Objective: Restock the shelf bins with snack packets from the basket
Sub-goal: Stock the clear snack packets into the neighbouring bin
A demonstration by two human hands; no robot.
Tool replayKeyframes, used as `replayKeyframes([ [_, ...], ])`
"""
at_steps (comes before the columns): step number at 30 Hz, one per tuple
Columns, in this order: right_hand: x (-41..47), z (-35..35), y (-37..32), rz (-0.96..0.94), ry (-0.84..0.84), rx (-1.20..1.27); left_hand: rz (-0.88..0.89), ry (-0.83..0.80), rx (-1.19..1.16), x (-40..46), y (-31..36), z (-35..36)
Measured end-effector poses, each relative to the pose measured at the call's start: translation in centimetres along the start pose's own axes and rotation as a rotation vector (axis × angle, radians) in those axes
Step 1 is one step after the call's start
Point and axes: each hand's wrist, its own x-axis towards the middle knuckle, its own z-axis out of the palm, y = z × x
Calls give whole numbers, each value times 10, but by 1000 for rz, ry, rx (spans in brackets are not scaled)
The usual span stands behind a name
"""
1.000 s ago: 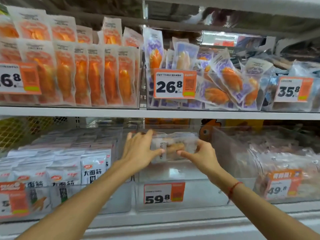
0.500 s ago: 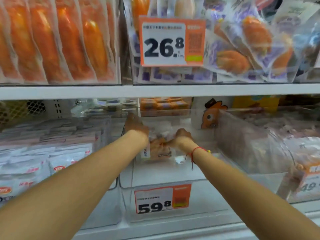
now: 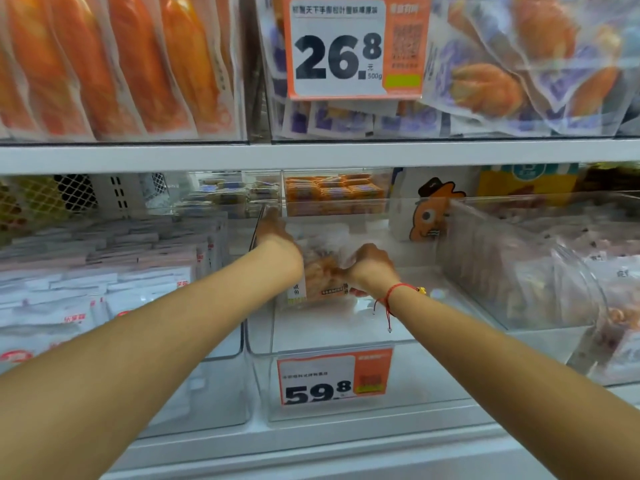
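Note:
Both my hands reach deep into the clear middle bin (image 3: 332, 344) on the lower shelf, the one with the 59.8 price tag (image 3: 334, 377). Between them is a clear snack packet (image 3: 320, 275) with brownish-orange pieces inside. My left hand (image 3: 277, 237) is on the packet's left side, near the bin's left wall. My right hand (image 3: 370, 263) has its fingers curled on the packet's right side. The fingertips of both hands are hidden behind the packet and the hands are blurred. The basket is out of view.
A bin of white packets (image 3: 104, 296) stands to the left and a clear bin of pale packets (image 3: 554, 271) to the right. The shelf above (image 3: 311, 155) carries orange packets (image 3: 114, 64) and purple packets (image 3: 519, 71). Orange boxes (image 3: 332, 194) sit behind the middle bin.
My hands have carried the packet from the bin's front deeper and lower into the bin. The camera has moved closer to the shelf.

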Motion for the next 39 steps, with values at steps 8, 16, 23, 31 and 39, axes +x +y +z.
replayKeyframes([
  [8,-14,-4,-9,48,-278,13,63,-70,-162,-25,4,-2],
  [16,-5,-5,-6,54,-236,43,172,145,-116,-41,6,-16],
  [23,-12,-15,-10,102,-265,226,272,-108,-15,-26,17,-7],
  [31,-19,-21,-9,-34,-146,76,235,-88,-13,-18,21,-7],
  [39,-11,-11,-12,-285,-122,-260,227,-116,-55,-32,12,-11],
])
